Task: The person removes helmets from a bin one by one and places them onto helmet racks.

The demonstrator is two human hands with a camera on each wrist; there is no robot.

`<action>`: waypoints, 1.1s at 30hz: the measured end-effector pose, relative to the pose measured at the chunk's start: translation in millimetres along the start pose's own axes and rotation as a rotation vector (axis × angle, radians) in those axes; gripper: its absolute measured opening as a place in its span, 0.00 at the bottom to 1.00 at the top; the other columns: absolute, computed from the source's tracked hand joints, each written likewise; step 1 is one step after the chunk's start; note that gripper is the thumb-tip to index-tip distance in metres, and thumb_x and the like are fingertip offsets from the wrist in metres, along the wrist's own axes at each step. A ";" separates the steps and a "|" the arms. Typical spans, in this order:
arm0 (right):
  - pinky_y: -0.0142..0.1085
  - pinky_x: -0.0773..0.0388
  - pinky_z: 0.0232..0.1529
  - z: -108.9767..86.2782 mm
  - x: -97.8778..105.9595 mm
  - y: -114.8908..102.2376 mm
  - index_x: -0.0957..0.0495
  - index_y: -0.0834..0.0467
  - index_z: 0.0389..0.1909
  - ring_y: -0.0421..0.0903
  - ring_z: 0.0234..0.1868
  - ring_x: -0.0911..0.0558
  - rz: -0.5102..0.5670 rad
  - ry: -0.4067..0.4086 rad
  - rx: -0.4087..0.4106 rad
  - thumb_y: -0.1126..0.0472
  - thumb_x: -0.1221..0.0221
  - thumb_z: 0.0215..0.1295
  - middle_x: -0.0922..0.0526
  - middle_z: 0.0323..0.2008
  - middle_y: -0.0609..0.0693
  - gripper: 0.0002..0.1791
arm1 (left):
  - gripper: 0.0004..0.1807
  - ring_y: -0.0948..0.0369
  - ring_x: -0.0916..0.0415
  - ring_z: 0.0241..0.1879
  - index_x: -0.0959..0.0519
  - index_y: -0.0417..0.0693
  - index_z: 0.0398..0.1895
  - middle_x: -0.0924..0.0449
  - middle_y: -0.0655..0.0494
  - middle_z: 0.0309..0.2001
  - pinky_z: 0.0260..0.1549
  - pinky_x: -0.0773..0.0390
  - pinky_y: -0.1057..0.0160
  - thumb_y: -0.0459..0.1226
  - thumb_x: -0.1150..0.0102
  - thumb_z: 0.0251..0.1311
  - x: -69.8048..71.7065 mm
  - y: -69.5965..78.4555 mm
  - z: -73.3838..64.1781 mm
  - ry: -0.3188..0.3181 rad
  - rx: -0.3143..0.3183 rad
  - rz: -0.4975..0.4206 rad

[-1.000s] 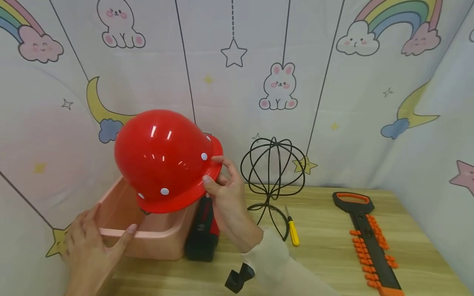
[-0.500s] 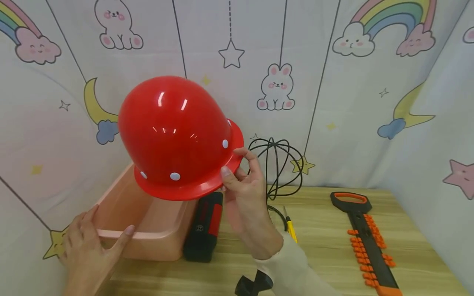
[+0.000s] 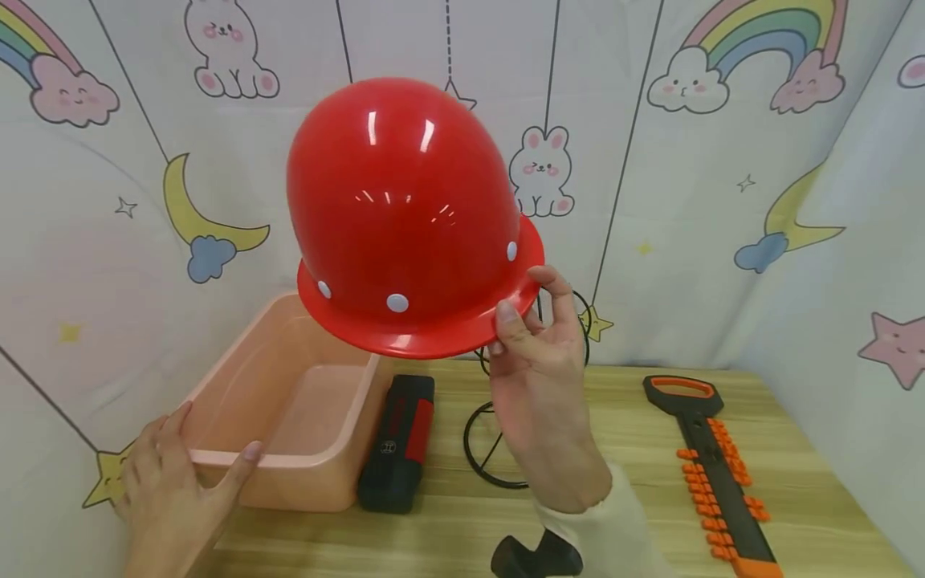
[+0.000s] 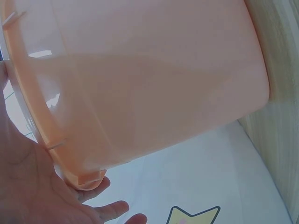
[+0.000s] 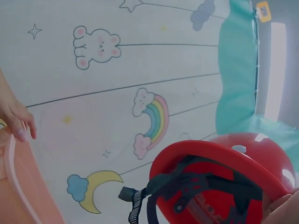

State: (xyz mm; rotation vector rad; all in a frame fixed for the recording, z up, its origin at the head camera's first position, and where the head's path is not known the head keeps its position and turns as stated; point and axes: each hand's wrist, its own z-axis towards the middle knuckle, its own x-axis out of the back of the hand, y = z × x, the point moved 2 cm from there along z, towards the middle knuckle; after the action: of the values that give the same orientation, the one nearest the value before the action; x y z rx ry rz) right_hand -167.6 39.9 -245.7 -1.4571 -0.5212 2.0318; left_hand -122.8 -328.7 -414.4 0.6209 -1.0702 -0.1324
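In the head view my right hand (image 3: 549, 385) holds a red hard hat (image 3: 397, 201) by its brim, thumb on top and fingers at the edge. The hat is raised, dome up, over the right part of a pink plastic tub (image 3: 347, 437). The right wrist view shows black straps (image 5: 205, 182) inside the hat and one strap end (image 5: 135, 205) dangling. My left hand (image 3: 177, 482) rests on the tub's near left corner, thumb over the front rim. Seen from the left wrist, its fingers (image 4: 112, 210) extend past the corner of the tub.
A black and red case (image 3: 397, 445) lies right against the tub. Behind my right arm stands a black wire stand (image 3: 473, 449), mostly hidden. Farther right lies a black rack with orange clips (image 3: 711, 466). A patterned curtain (image 3: 672, 305) borders the wooden table (image 3: 621, 498).
My right hand has lifted the hard hat up and to the right, off the tub's opening, so more of the tub's inside shows. My left hand has stayed on the corner.
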 end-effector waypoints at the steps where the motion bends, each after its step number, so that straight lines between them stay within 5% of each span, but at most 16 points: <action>1: 0.24 0.20 0.37 -1.5 0.2 -3.4 0.29 0.47 0.61 0.42 0.41 0.19 0.000 0.010 0.009 0.72 0.50 0.79 0.14 0.52 0.48 0.19 | 0.59 0.25 0.58 0.78 0.58 0.48 0.88 0.55 0.26 0.81 0.65 0.55 0.14 0.65 0.40 0.67 -0.2 -0.4 -0.2 0.004 -0.006 -0.005; 17: 0.26 0.18 0.52 -32.8 10.6 -37.3 0.32 0.48 0.64 0.53 0.78 0.34 -0.018 0.118 0.134 0.68 0.42 0.78 0.31 0.77 0.54 0.21 | 0.57 0.22 0.59 0.78 0.58 0.47 0.88 0.56 0.23 0.81 0.66 0.58 0.12 0.62 0.41 0.68 -0.2 -2.3 -1.8 0.014 -0.045 -0.033; 33: 0.26 0.18 0.42 -28.2 39.9 -28.0 0.30 0.52 0.59 0.49 0.64 0.27 0.078 0.220 0.221 0.72 0.40 0.75 0.25 0.71 0.56 0.18 | 0.57 0.21 0.58 0.78 0.57 0.48 0.88 0.57 0.24 0.81 0.63 0.56 0.13 0.62 0.40 0.67 -0.7 -4.0 -1.8 0.023 -0.045 -0.036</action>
State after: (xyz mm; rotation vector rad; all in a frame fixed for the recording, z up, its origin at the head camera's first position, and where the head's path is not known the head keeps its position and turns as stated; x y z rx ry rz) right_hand -144.0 86.7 -266.4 -1.5582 -0.1464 1.8883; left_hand -120.9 -331.0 -417.7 0.6003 -1.0319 -0.1800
